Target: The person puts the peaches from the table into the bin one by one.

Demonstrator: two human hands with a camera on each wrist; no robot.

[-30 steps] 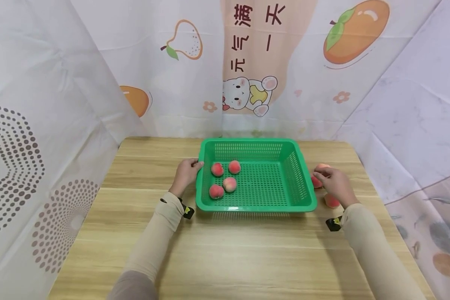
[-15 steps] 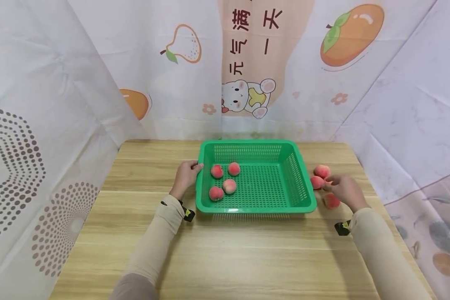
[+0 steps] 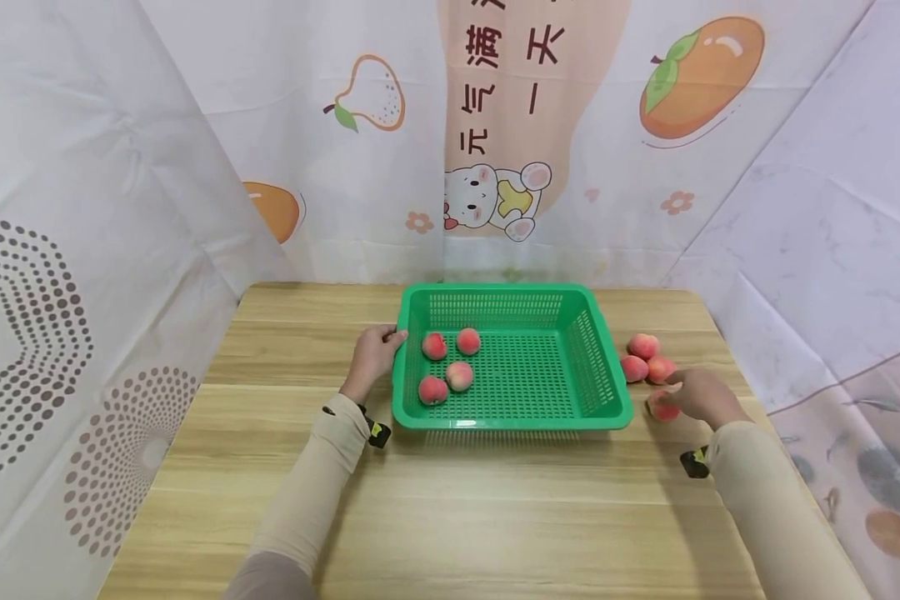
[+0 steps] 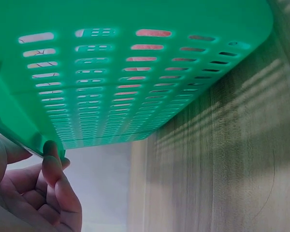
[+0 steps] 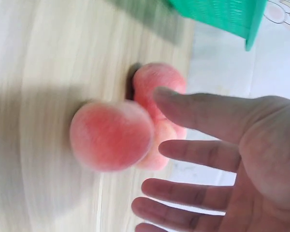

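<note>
Left hand (image 3: 372,357): curled on the left rim of the green basket (image 3: 603,392), gripping it.
Right hand (image 3: 696,395): fingers spread and loose, holding nothing, just at the nearest peach (image 3: 662,408).
Nearest peach: on the wooden table (image 3: 450,500), right of the basket.
Other peaches: two (image 3: 644,346) beyond it on the table, four (image 3: 459,375) inside the basket's left half.
</note>
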